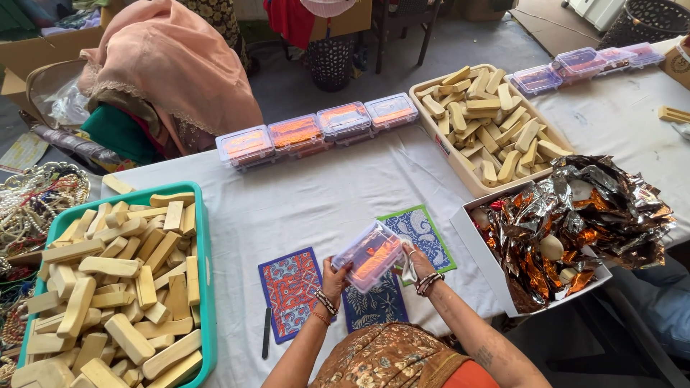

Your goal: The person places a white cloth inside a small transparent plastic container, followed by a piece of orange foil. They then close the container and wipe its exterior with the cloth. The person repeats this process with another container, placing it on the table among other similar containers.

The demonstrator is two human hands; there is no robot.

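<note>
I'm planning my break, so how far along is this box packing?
Looks done: four closed clear boxes with orange contents lined up mid-table, more closed boxes at the far right. In hand: the left hand and right hand hold one clear box over patterned cards. Left: the teal tray and the beige tray remain heaped with pale bars.

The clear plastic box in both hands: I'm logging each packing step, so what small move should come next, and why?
Probably set the clear plastic box at the end of the row of boxes across the white cloth. Left hand and right hand hold it up, seemingly lidded, with orange contents like those in the row.
</note>
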